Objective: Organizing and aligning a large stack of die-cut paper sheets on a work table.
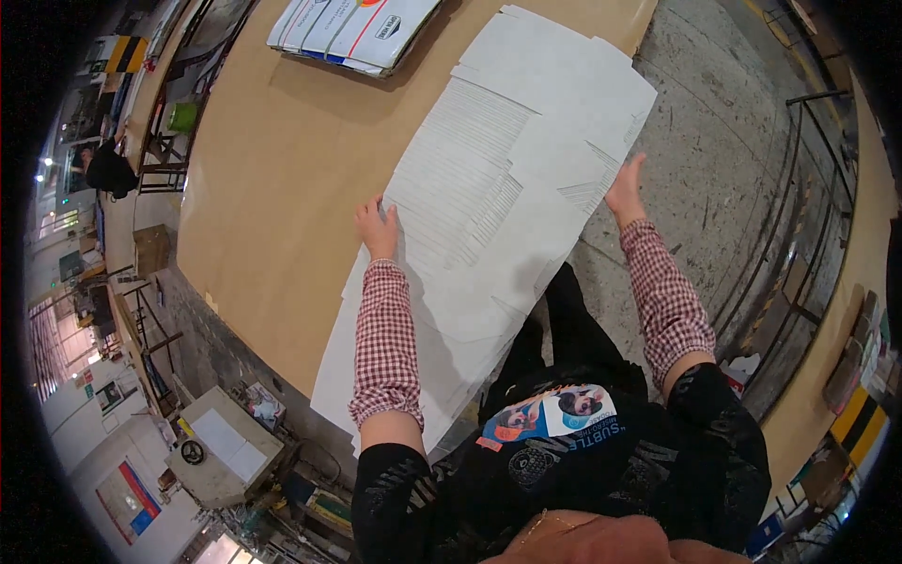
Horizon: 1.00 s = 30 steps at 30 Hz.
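A stack of white die-cut cardboard sheets (564,103) lies slantwise across the brown table, its near end hanging over the edge by my body. Fanned edges of many thin layers show as fine lines across its middle. My left hand (378,230) holds the stack's left edge, fingers bent against it. At the opposite edge, over the floor side, my right hand (626,193) grips the sheets with its thumb sticking up; its other fingers are partly hidden by the cardboard. Checked sleeve covers are on both forearms.
A tied bundle of printed white cardboard (352,33) rests at the table's far edge. The brown tabletop (272,197) extends left. Concrete floor (700,141) lies right, with metal rails (799,188) beyond. A small work table (225,446) stands lower left; a person (111,169) is far left.
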Each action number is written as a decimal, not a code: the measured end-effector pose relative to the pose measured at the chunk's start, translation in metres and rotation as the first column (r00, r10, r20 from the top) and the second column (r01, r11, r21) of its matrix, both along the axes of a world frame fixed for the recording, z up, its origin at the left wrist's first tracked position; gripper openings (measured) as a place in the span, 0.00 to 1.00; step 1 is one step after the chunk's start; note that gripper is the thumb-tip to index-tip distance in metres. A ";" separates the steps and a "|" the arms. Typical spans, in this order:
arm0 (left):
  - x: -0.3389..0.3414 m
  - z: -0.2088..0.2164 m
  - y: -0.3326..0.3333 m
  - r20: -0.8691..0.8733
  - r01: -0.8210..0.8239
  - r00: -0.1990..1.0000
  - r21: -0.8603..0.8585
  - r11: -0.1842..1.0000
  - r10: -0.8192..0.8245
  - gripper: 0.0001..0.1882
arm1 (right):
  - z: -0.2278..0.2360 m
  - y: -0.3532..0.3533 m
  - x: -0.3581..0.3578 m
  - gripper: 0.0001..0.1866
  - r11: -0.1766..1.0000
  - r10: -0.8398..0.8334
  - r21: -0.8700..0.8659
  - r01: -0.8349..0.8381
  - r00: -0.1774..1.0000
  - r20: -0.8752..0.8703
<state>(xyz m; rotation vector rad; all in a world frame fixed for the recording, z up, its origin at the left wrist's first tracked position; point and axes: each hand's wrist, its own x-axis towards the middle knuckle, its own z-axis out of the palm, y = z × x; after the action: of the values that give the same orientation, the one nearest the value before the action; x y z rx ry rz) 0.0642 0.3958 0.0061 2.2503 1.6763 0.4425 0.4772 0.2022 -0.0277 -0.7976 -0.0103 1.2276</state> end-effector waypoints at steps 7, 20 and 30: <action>-0.018 -0.004 0.003 0.014 -0.010 1.000 0.034 0.999 0.010 0.19 | 0.020 -0.013 -0.029 0.47 0.951 -0.149 -0.294 0.098 0.976 -0.156; -0.065 -0.031 -0.005 0.055 -0.091 0.993 -0.192 0.977 0.103 0.13 | -0.021 -0.061 -0.161 0.49 0.957 0.022 -0.269 -0.109 0.951 -0.308; -0.064 -0.013 -0.026 0.091 0.123 0.985 0.219 0.968 -0.146 0.16 | -0.005 -0.051 -0.128 0.48 0.940 -0.014 -0.341 -0.023 0.994 -0.106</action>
<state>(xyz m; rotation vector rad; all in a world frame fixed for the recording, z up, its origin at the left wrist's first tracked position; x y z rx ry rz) -0.0003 0.3693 -0.0072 2.4247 1.4736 0.7267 0.3492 0.1509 -0.0331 -1.0310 0.2972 1.2933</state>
